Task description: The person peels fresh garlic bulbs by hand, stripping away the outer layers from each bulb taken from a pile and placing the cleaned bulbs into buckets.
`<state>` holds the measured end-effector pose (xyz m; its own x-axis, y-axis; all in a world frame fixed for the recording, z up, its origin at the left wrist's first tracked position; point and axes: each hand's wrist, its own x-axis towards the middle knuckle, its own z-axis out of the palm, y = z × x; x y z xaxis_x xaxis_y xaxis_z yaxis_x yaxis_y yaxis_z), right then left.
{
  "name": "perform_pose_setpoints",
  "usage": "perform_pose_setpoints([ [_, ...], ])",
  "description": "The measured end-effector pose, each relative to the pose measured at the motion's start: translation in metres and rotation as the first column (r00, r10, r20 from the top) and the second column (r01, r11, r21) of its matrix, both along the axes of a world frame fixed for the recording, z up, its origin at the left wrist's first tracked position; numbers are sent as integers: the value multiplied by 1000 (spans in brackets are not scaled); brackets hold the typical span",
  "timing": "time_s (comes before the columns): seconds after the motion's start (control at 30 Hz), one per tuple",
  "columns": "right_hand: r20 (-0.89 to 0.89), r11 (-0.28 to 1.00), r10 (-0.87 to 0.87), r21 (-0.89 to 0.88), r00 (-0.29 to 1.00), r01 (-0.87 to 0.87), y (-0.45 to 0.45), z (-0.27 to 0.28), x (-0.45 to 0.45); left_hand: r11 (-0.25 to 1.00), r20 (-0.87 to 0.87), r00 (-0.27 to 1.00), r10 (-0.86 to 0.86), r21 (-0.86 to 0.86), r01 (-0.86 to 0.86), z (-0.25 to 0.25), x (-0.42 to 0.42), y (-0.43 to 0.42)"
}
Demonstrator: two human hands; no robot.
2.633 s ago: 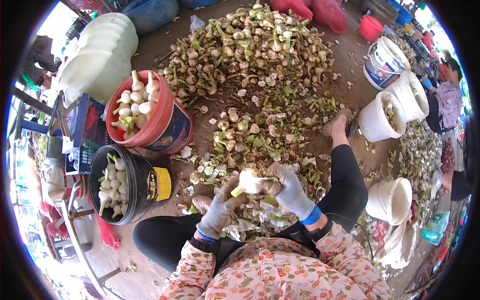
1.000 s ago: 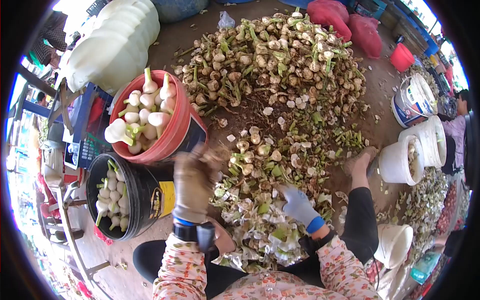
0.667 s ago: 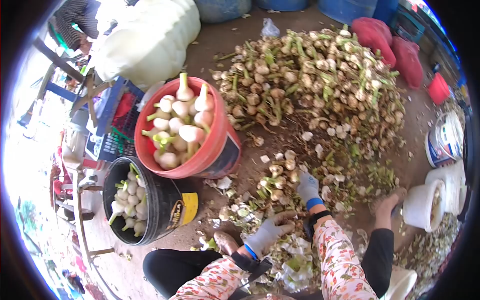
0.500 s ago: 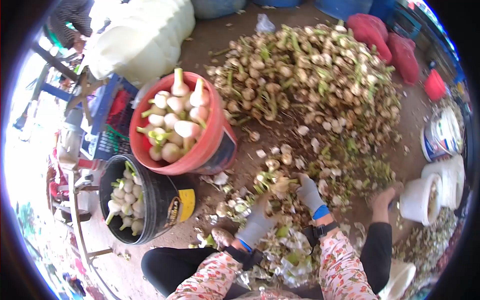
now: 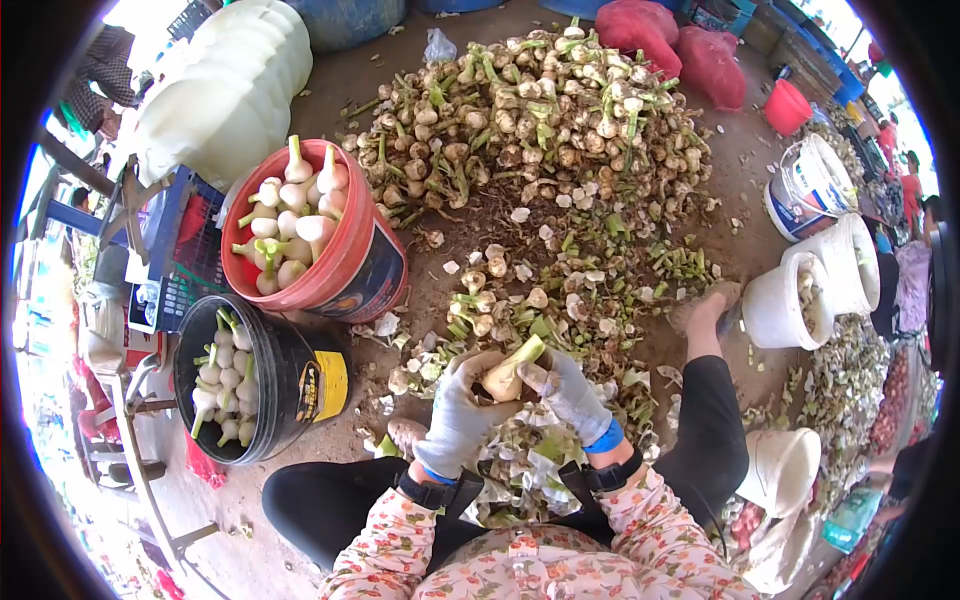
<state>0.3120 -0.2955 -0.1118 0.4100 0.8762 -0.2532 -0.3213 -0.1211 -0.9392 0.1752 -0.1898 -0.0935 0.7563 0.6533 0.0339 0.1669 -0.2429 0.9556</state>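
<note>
Between both gloved hands, in front of my body, is a garlic bulb (image 5: 506, 378) with a short green stem pointing up to the right. My left hand (image 5: 462, 410) wraps round the bulb from the left in a grey glove. My right hand (image 5: 568, 392), gloved too, has its fingers closed at the bulb's stem side. Any tool in it is hidden. Below the hands lies a heap of white and green peelings (image 5: 530, 455). Beyond them, loose bulbs and cut stems lie on the ground before the large pile of unpeeled garlic (image 5: 540, 115).
A red bucket (image 5: 375, 265) and a black bucket (image 5: 290, 390) at the left hold cleaned bulbs. White buckets (image 5: 775, 310) stand at the right beyond my bare foot (image 5: 705, 305). Red sacks (image 5: 710, 65) lie behind the pile, near a small red pail (image 5: 788, 108).
My hands have drawn back from the loose bulbs toward my body and come together, with a garlic bulb now held between them. The view has shifted to the right.
</note>
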Motion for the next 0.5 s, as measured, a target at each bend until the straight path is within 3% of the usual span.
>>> perform_pose_setpoints([
  [0.13, 19, 996, 85, -21, 996, -85, -16, 19, -2, 999, 4, 999, -35, 5, 35, 5, -11, -12],
  [0.17, 34, 995, 100, -28, 994, -99, -19, 22, -3, 977, 50, 999, -8, -214, 18, 9, -12, -16],
  [0.23, 12, 990, 124, -64, 992, -123, -26, 27, -5, 791, 113, 991, 71, -611, 13, 22, -14, -24],
  [0.27, 0, 987, 136, -82, 991, -136, -29, 29, -6, 769, 152, 987, 46, -636, 62, 28, -16, -27],
  [0.3, -13, 984, 148, -100, 989, -148, -32, 31, -7, 648, 216, 976, 29, -748, 146, 25, -21, -25],
  [0.33, 366, 987, 154, -18, 918, -159, -36, 36, -7, 507, 281, 959, 24, -831, 230, 18, -29, -20],
  [0.37, 312, 992, 112, 21, 943, -125, -40, 31, -9, 349, 343, 939, 32, -884, 311, 13, -34, -18],
  [0.43, 198, 994, 32, 93, 980, -51, -44, 27, -16, 414, 323, 946, 25, -865, 284, 25, -29, -25],
  [0.47, -101, 1000, -13, -23, 995, 10, -46, 28, -17, 459, 278, 958, 64, -861, 219, 34, -28, -33],
  [0.5, -60, 1000, -31, -1, 998, 31, -43, 29, -16, 501, 234, 966, 105, -852, 153, 42, -26, -39],
])
